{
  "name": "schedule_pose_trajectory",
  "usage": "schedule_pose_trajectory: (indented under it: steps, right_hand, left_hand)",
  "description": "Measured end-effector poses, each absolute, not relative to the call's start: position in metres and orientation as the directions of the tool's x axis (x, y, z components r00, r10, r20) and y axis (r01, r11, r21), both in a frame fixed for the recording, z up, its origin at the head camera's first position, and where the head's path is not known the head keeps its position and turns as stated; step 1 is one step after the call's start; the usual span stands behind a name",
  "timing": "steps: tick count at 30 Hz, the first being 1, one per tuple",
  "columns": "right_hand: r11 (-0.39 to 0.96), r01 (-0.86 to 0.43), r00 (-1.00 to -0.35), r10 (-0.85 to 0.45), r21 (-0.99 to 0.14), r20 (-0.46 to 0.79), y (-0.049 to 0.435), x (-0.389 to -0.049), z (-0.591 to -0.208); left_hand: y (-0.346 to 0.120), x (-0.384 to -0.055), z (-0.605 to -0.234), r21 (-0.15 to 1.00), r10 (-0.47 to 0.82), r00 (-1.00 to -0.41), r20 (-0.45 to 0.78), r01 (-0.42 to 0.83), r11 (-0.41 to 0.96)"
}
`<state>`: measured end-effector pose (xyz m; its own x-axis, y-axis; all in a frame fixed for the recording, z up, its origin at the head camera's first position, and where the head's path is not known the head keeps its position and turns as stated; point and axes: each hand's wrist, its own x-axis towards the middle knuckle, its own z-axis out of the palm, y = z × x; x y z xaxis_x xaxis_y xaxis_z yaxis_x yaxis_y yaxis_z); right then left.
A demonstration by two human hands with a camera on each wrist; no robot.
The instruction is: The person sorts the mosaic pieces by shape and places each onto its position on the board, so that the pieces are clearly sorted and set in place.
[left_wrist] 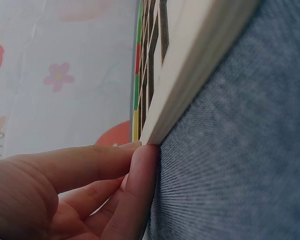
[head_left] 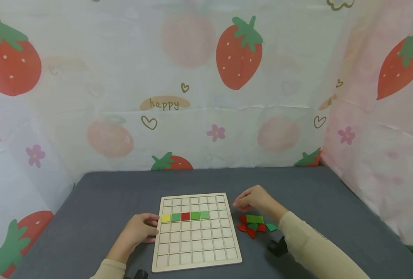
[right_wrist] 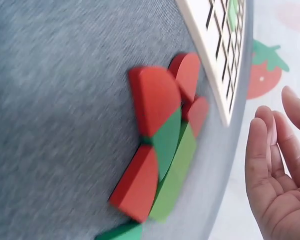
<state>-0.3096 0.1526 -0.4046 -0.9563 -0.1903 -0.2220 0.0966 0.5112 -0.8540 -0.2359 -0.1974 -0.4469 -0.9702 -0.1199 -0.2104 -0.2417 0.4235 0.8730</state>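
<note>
A pale wooden grid board [head_left: 216,243] lies on the dark table. One of its upper rows carries yellow [head_left: 166,218], green [head_left: 195,215] and red [head_left: 185,216] square tiles. My left hand [head_left: 138,230] rests at the board's left edge; in the left wrist view its fingertips [left_wrist: 144,152] touch that edge. Past the board's right edge, above the table, is my right hand [head_left: 255,199]. The right wrist view shows its fingers [right_wrist: 258,145] loosely bent, with nothing between them. Near it lies a small pile of pieces, including a green rectangle [head_left: 255,219] and red quarter-rounds [right_wrist: 154,95].
A green piece [head_left: 271,227] sits at the pile's right side. The dark table [head_left: 116,190] extends around the board. Behind it and at the sides hangs a cloth [head_left: 199,143] printed with strawberries, flowers and hearts.
</note>
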Motion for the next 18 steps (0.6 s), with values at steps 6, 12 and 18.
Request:
schedule_pose_trajectory:
  steps: [6,12,18]
  right_hand:
    - [0.506,0.116,-0.956,-0.175,-0.855,-0.234,0.166,-0.308,-0.406]
    - [0.519,0.158,-0.955,-0.135,-0.840,-0.262,0.176,-0.305,-0.408]
    - [0.531,0.158,-0.959,-0.119,-0.832,-0.258,0.190,-0.304,-0.412]
  left_hand:
    - [-0.198,-0.237,-0.448,0.870,-0.119,-0.968,-0.221,-0.251,0.424]
    - [-0.199,-0.238,-0.449,0.863,-0.125,-0.963,-0.238,-0.269,0.427]
    - [-0.199,-0.238,-0.449,0.867,-0.115,-0.967,-0.228,-0.256,0.427]
